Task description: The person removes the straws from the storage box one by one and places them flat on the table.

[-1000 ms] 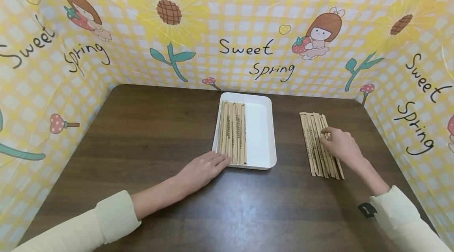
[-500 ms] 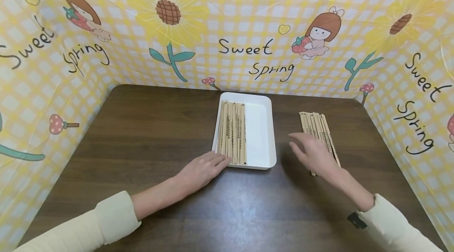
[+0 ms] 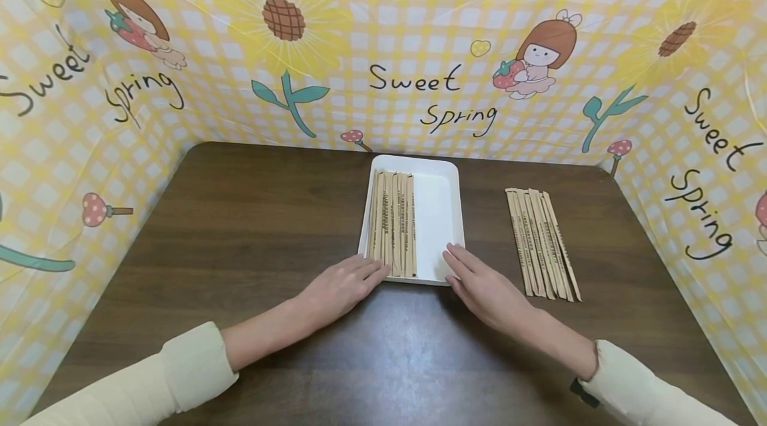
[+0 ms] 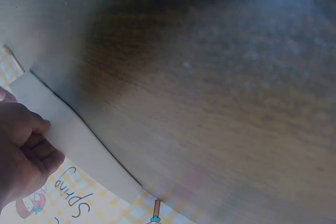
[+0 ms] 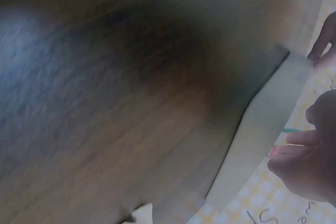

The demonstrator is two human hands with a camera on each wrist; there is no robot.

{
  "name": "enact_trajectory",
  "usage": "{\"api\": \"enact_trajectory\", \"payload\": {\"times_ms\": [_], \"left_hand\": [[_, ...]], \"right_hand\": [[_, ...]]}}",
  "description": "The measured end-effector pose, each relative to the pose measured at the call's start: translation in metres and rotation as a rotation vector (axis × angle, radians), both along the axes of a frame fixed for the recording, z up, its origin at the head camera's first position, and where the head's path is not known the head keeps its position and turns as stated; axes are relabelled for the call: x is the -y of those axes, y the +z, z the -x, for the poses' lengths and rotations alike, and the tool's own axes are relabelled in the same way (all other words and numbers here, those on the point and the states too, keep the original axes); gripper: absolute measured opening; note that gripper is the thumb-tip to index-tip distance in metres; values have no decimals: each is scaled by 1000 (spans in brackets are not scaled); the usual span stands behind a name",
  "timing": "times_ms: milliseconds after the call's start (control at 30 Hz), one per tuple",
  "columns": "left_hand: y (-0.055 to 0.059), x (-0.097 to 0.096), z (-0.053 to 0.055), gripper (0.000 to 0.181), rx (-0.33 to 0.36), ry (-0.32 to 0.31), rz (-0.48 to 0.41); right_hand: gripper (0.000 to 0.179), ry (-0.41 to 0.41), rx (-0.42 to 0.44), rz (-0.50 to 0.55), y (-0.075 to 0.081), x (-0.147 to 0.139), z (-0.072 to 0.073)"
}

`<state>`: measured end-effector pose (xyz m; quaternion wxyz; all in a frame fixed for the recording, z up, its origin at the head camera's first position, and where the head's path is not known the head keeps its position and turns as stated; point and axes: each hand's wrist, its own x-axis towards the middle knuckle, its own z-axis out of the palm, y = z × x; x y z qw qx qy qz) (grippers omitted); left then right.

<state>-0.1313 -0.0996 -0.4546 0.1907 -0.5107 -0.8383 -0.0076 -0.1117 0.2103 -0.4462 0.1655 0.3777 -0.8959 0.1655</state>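
A white tray [image 3: 439, 226] lies on the dark wooden table, with a row of brown paper-wrapped straws [image 3: 394, 223] along its left half. My left hand [image 3: 341, 289] holds the tray's near left corner, its fingers over the rim; the left wrist view shows the curled fingers [image 4: 50, 156] by the pale tray wall [image 4: 79, 135]. At the near right corner, my right hand [image 3: 491, 289] reaches over the rim with extended fingers, holding nothing; whether it touches the tray cannot be told. A second row of wrapped straws [image 3: 542, 246] lies right of the tray.
A yellow checked cloth [image 3: 419, 26] with printed flowers and lettering encloses the back and both sides of the table [image 3: 269, 213]. The right row of straws lies slightly slanted, with its rightmost straw a little apart at the near end.
My right hand has left the right row of straws and moved left to the tray's near right corner. My left hand and the tray have stayed in place.
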Motion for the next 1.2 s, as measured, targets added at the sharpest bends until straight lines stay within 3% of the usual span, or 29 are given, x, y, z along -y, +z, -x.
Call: {"api": "enact_trajectory", "payload": {"times_ms": [167, 333, 633, 867, 1200], "left_hand": [[-1, -1, 1, 41, -13, -3, -11], [0, -3, 1, 40, -8, -8, -22], [2, -4, 3, 40, 9, -7, -14], [3, -4, 2, 41, 19, -2, -16], [4, -3, 2, 42, 46, 6, -3]], "right_hand": [[57, 45, -53, -27, -8, 7, 0], [58, 40, -81, -71, -14, 9, -2], [53, 40, -195, -244, -18, 5, -6], [43, 50, -192, -210, -20, 5, -6], [44, 55, -188, -158, -27, 6, -7]]}}
